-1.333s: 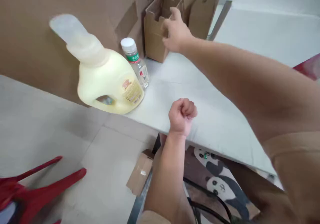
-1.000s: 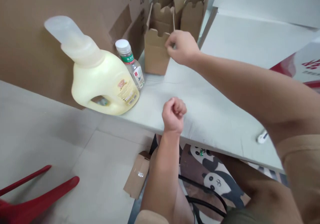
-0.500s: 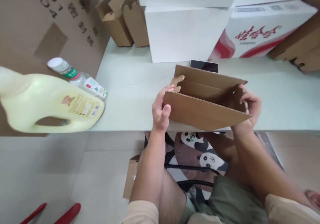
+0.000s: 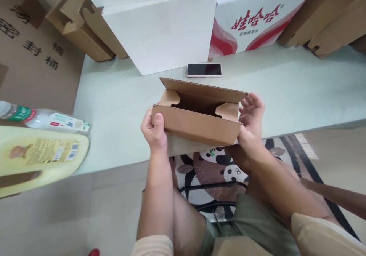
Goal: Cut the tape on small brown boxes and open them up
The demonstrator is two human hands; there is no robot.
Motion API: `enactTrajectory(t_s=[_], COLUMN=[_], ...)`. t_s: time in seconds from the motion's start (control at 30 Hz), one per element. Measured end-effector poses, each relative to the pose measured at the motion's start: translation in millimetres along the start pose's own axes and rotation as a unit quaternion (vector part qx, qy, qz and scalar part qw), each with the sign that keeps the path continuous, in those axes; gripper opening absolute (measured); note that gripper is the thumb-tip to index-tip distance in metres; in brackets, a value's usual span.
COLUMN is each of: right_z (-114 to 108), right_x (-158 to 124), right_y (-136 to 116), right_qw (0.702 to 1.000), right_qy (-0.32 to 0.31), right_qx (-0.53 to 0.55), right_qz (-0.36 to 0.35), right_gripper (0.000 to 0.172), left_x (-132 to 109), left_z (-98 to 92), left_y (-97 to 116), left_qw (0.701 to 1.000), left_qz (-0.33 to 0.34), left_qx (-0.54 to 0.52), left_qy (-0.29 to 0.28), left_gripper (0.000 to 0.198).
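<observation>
A small brown cardboard box is tilted above the table's front edge, its long top side open toward me. Both end flaps, the left flap and the right flap, fold inward over the opening. My left hand is closed round the left end, thumb on the front panel, other fingers mostly hidden behind. At the right end, my right hand holds the box with loosely bent fingers against the end and back corner; its thumb is hard to make out.
Behind the box, a phone lies on the pale table. White cartons and a red-printed carton stand at the back. Brown boxes flank them. A yellow jug and a plastic bottle are at left.
The right flap now shows folded inward, and the left flap lies further in. My right fingers have come out of the opening to the outside of the end. The view has shifted right.
</observation>
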State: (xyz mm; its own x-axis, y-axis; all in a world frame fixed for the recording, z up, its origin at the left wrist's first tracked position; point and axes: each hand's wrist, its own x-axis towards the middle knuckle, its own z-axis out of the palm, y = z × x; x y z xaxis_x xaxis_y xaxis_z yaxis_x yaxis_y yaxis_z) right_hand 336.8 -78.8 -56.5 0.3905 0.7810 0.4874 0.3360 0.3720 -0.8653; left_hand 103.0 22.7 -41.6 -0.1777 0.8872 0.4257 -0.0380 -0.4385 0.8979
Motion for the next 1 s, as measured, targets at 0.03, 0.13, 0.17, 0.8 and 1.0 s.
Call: enactTrajectory(t_s=[0.03,0.13,0.17,0.8,1.0], right_z=[1.7,6.9,8.2,8.1,11.2], right_x=[-0.7,-1.8,-1.8,-1.1,-2.4], right_y=[0.0,0.9,1.6,4.3,2.5], right_qw=[1.0,0.999,0.999,0.997,0.997], right_qy=[-0.006,-0.012,-0.006,-0.012,-0.007], right_qx=[0.015,0.042,0.042,0.071,0.077], right_qz=[-0.002,0.009,0.01,0.027,0.028], right_gripper=[0.072,0.065,0.064,0.06,0.059], left_x=[-0.1,-0.5,-0.6,-0.1,0.9], left_z=[0.0,-1.6,-2.3,-7.0,-7.0], left_y=[-0.1,-0.5,-0.6,-0.8,0.9], left_qw=[1.0,1.0,1.0,0.999,0.999], left_qz=[-0.001,-0.004,-0.006,-0.019,-0.031], left_qx=[0.0,-0.007,-0.011,-0.039,-0.026], left_qy=[0.0,-0.003,-0.006,-0.018,-0.015], left_gripper=[0.043,0.043,0.043,0.037,0.04])
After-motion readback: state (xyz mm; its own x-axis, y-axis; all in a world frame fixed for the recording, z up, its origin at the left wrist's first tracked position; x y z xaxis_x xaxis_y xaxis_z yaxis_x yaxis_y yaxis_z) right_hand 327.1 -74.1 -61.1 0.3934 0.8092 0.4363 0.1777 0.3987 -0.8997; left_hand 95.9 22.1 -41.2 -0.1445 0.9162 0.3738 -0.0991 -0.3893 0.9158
